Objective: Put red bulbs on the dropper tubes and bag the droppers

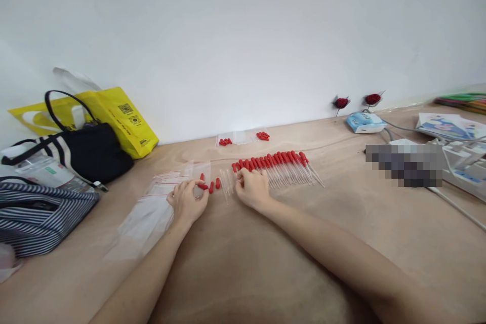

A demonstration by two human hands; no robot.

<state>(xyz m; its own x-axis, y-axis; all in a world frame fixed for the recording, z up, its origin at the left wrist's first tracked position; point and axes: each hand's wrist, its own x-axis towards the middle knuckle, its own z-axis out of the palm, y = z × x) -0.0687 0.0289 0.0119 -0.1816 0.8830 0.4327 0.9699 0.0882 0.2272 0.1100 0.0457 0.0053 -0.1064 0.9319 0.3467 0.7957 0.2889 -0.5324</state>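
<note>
A row of glass droppers with red rubber caps (281, 164) lies on the light wooden table (266, 263). My right hand (252, 187) rests at the left end of that row, fingers curled over the nearest droppers. My left hand (187, 200) sits just left of it, fingers bent and pinching at a small red cap (204, 187). A few loose red caps (217, 183) and bare clear tubes (227, 182) lie between the two hands. Clear zip bags (152, 212) lie under and left of my left hand.
Two small heaps of red caps (262, 135) on clear bags lie near the wall. A black bag (91, 149), a yellow bag (121, 116) and striped cloth (38, 212) crowd the left. A tissue pack (365, 122), papers (448, 124) and cables (455, 207) lie right.
</note>
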